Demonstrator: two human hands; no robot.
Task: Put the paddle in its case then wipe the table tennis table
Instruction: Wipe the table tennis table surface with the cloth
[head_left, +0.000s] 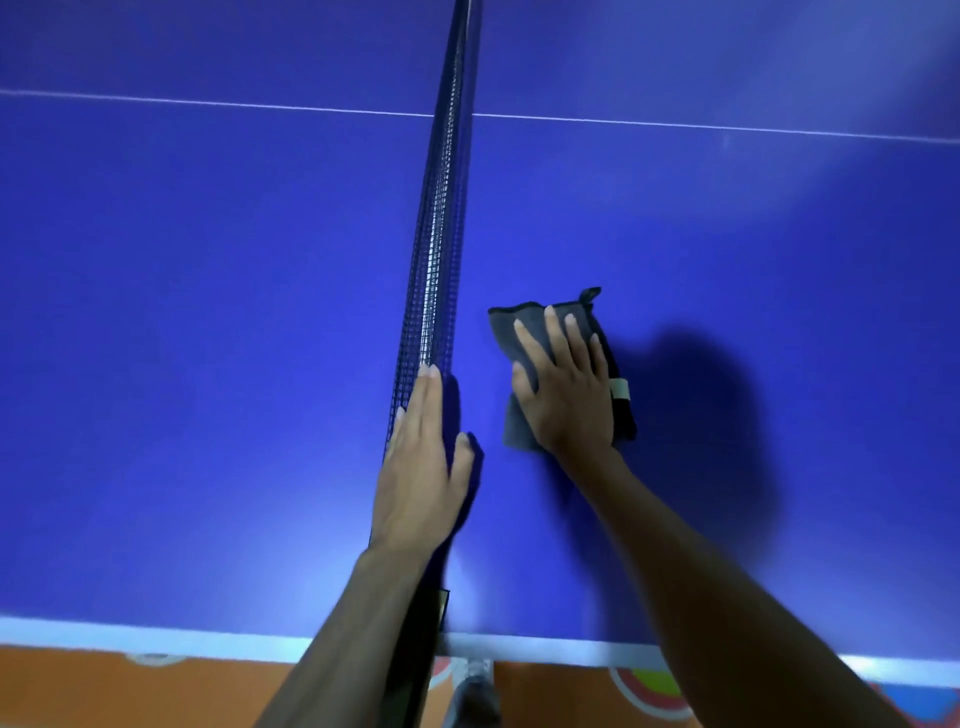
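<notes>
In the head view, the blue table (208, 312) fills almost the whole picture, and its white near edge runs along the bottom. The black net (441, 218) goes from the near edge straight to the far side and divides the tabletop in two halves; its top is cut off by the upper border. A thin white line (208, 103) crosses the tabletop in the far part, from left to right. The left hand (423, 462) lies along the net near the near edge, with the fingers straight and together against the mesh and the thumb apart on the right side of the net; it holds nothing. The right hand (566, 389) lies flat on a dark grey cloth (519, 332), fingers straight and a little spread, and presses it on the right half of the tabletop, just beside the net. The cloth is folded, and a small loop stands out at its far corner. A small pale label (620, 389) shows at the right edge of the cloth, but any writing on it is too small to read. The hand covers much of the cloth. Its shadow falls dark on the tabletop to the right. Below the near edge, an orange floor (156, 691) with coloured shapes is visible, blurred and partly hidden by both forearms. The net post at the near edge is hard to make out.
</notes>
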